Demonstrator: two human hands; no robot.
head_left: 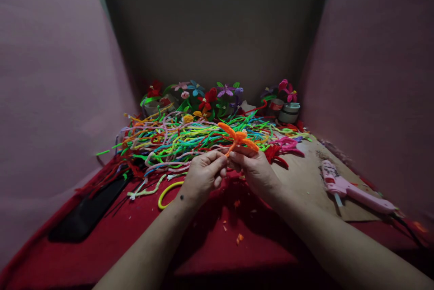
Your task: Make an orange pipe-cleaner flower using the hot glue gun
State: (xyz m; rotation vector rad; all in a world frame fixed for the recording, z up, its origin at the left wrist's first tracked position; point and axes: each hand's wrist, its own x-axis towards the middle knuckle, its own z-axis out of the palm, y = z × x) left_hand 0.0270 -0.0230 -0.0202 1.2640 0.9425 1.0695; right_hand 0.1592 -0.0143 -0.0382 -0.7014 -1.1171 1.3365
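An orange flower shape (239,136) of fuzzy pipe cleaner, with long petals spread outward, is held up over the middle of the red cloth. My left hand (205,171) pinches its lower end between thumb and fingers. Beside it, my right hand (252,163) has its thumb and fingers closed on the base just under the petals. The fingertips of both hands nearly meet there. Behind the flower lies a large heap of multicoloured pipe cleaners (179,136).
A pink glue gun (359,194) rests on cardboard (301,177) at the right. A black flat object (88,211) lies left, near a yellow ring handle (163,197). Finished flowers (206,99) and a lidded jar (289,113) stand at the back. Orange scraps (240,238) dot the red cloth (210,254).
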